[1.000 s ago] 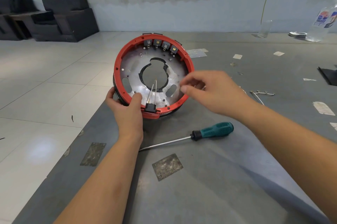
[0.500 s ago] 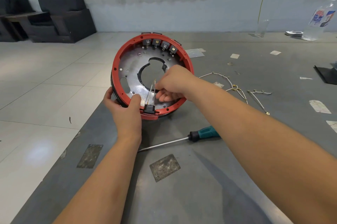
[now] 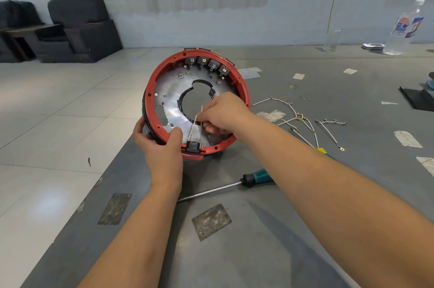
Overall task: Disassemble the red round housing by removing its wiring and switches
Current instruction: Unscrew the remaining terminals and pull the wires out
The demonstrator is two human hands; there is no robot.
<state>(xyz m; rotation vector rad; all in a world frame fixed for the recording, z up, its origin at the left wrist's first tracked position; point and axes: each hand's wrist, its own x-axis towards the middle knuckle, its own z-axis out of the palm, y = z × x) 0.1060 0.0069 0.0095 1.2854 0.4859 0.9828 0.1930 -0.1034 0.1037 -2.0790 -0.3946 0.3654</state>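
On the grey tabletop, the left hand grips the tilted red housing while the right hand's fingers pinch a thin wire inside it.

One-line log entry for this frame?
left hand grips red round housing rim | right hand pinches thin white wires | green-handled screwdriver idle

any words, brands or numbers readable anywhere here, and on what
None can be read.
Plastic bottle: a blue, red and white label with print, too blurred to read.
Paper scraps on the grey table: no legible text.
Red round housing, its black switches and the screwdriver: no markings visible.
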